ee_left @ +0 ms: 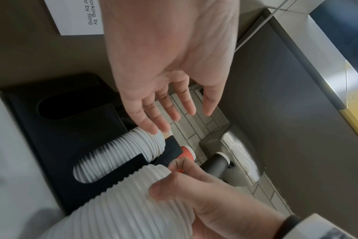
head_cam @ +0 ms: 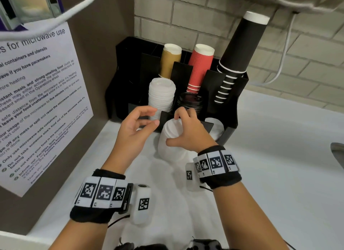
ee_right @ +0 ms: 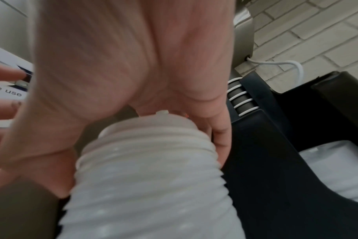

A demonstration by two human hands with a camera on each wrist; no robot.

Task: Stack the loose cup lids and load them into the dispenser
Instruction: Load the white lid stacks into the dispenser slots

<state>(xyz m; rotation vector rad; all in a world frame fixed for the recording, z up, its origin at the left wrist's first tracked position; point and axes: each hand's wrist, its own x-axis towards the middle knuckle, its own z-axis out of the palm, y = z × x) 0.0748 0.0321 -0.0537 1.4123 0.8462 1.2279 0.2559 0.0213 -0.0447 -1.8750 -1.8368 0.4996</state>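
My right hand grips a tall stack of white cup lids near its top, thumb on the near side and fingers over the far side. The stack leans against the front of the black dispenser, its foot on the counter. Another white lid stack stands in the dispenser's left front slot. Beside the two stacks my left hand hovers with fingers relaxed and holds nothing. The left wrist view shows the held stack below the slotted one. In the right wrist view my fingers curl round the ribbed lids.
Black lids fill the middle slot and more white lids sit at the right. Brown, red and black cup stacks rise behind. A microwave notice covers the left panel. White counter spreads right toward a sink edge.
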